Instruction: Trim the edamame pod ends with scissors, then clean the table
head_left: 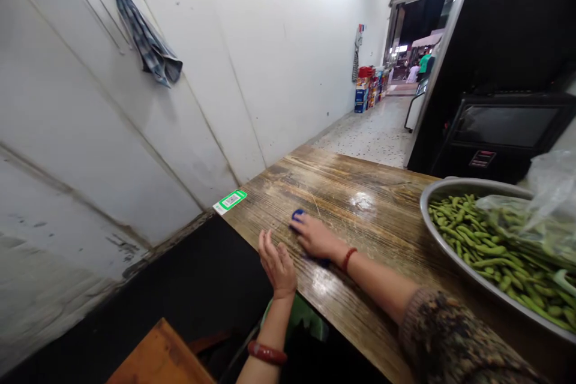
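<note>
My right hand (317, 236) presses a dark blue cloth (297, 215) onto the wooden table (387, 204). Much of the cloth lies hidden under the palm; blue shows beyond the fingertips and a dark bit below the hand. A red beaded bracelet circles that wrist, above a patterned sleeve. At the table's near edge, my left hand (278, 263) is raised with fingers loosely extended and nothing in them. A reddish-brown bangle (267, 353) sits on the left wrist.
A large metal basin (432, 216) of green soybean pods (477, 246) and a clear plastic bag (551, 204) stands on the right. A green-white code card (230, 201) lies at the table's left corner. A wooden stool (162, 354) is below. The white wall borders the left.
</note>
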Motion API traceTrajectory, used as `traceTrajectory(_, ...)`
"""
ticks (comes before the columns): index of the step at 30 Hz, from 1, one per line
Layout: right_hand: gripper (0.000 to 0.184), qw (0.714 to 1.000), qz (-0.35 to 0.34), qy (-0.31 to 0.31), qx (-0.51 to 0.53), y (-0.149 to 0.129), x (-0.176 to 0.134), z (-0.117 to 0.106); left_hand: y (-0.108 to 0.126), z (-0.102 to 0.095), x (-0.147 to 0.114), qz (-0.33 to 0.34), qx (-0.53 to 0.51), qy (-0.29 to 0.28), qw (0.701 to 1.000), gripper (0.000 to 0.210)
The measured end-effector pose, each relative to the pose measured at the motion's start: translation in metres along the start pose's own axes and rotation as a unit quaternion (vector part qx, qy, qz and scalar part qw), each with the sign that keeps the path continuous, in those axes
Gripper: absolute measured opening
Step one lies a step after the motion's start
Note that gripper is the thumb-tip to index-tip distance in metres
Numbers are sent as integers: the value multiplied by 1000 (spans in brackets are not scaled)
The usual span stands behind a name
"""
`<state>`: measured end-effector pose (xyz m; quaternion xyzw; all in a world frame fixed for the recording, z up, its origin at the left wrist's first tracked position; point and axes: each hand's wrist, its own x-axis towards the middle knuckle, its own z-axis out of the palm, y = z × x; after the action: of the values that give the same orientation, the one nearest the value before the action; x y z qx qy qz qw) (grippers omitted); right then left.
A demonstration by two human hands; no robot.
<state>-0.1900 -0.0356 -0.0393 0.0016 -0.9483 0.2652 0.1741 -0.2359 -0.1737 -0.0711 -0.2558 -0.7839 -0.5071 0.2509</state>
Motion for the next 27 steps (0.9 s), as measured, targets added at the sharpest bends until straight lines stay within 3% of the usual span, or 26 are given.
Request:
traceTrajectory(2, 35, 993, -107, -33, 41, -26, -6, 18, -1, -2, -1, 0, -7, 2, 1000, 48)
traceTrajectory(4, 33, 988, -137, -29, 65, -29, -10, 17, -5, -4, 1, 1, -20, 3, 1000, 48)
traceTrajectory(8, 44, 998, 22, 57, 20, 29, 0, -28, -29, -6, 16, -48, -26, 50, 997, 47)
traceTrajectory(11, 48, 980, 162, 110, -32, 80, 18, -56, -47, -1, 27, -75, -10, 71, 995, 48)
traceTrajectory(13, 49, 965, 227, 122, -58, 97, 35, -55, -54, 4, 29, -76, 0, 67, 995, 47)
traceTrajectory(15, 50, 961, 244, 112, -71, 98, 59, -38, -57, 6, 27, -77, 7, 63, 995, 46)
traceTrajectory(17, 50, 971, 213, 83, -71, 86, 87, -14, -57, 7, 24, -77, 11, 62, 995, 46)
traceTrajectory(21, 50, 997, 61, -2, -51, 41, 127, 31, -55, 5, 22, -65, 20, 57, 996, 48)
traceTrajectory(24, 47, 995, -71, -54, -35, 0, 118, 46, -55, 3, 26, -51, 23, 64, 996, 48)
traceTrajectory(27, 38, 982, -164, -91, -31, -28, 85, 43, -60, 2, 33, -26, 36, 73, 996, 48)
